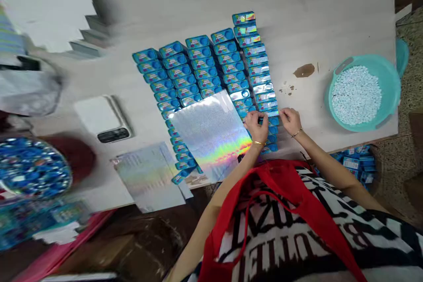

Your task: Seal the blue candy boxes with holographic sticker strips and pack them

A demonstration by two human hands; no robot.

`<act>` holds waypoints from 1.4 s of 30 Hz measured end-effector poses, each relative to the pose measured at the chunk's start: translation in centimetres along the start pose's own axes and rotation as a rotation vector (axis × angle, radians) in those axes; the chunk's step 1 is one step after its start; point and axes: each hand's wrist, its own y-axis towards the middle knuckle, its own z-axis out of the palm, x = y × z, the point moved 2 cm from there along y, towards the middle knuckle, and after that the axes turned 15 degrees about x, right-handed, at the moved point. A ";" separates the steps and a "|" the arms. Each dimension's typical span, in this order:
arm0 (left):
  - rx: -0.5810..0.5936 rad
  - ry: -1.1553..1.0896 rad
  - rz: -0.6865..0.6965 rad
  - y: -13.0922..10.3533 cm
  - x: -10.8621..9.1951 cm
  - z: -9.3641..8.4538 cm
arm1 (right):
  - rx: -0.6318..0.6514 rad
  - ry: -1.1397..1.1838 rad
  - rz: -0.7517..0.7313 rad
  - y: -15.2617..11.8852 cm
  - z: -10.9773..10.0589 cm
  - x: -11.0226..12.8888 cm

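Observation:
Small blue boxes (205,72) stand in several columns on the table. In the rightmost column, the upper boxes carry shiny rainbow strips (246,17) across their ends. My left hand (257,127) and my right hand (291,121) are at the lower part of that column, one on each side of a box. Between their pinched fingers stretches a shiny sticker strip (272,113), lying along the box end. A large holographic sticker sheet (211,128) rests on top of the middle columns, just left of my left hand, hiding some boxes.
At the right stands a turquoise basin (391,92) of small white pellets (357,94). A white scale (101,119) and more shiny sheets (148,176) lie to the left. Beyond them is a container of blue wrapped pieces (35,167). Blue boxes (358,163) fill a bin below the table edge.

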 end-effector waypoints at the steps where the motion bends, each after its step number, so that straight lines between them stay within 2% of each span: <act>1: 0.008 0.004 -0.002 0.1 0.0 0.1 | 0.004 -0.014 0.001 0.1 -0.1 -0.1; 6: 0.054 0.044 -0.026 0.5 -0.4 0.7 | 0.024 -0.041 0.018 0.6 -0.2 -0.9; 10: 0.081 0.107 -0.070 0.6 -1.0 0.7 | 0.038 0.007 0.040 0.9 0.5 -1.8; 16: 0.060 0.114 -0.106 0.8 -0.7 -0.2 | -0.117 0.193 0.026 -0.6 1.7 -2.1; 18: 0.078 0.126 -0.097 0.8 -0.5 -0.2 | -0.083 0.150 -0.017 -1.4 2.3 -1.9; 21: 0.086 0.140 -0.097 0.6 -0.4 0.2 | 0.052 0.048 -0.031 -2.3 3.0 -1.8; 24: 0.089 0.104 -0.050 0.9 -0.1 0.0 | 0.155 -0.126 0.020 -2.5 2.5 -2.0; 27: 0.099 -0.011 0.116 2.5 1.5 -2.3 | 0.090 -0.249 0.060 -1.5 0.6 -0.9; 30: -0.021 0.018 0.200 5.4 4.7 -7.5 | 0.038 -0.276 -0.081 1.0 -0.2 3.3; 32: -0.091 0.148 0.176 7.5 7.1 -11.0 | 0.121 -0.301 -0.246 3.2 0.7 7.3; 34: -0.060 0.281 0.153 9.3 9.1 -13.5 | 0.238 -0.345 -0.356 5.5 2.5 11.1; 36: 0.029 0.390 0.150 10.5 10.3 -14.7 | 0.343 -0.393 -0.396 7.6 4.6 13.9; 38: 0.109 0.473 0.162 11.1 10.7 -14.8 | 0.415 -0.433 -0.394 9.1 6.4 15.3; 42: 0.173 0.542 0.190 11.1 10.7 -14.6 | 0.435 -0.476 -0.377 10.2 7.7 15.5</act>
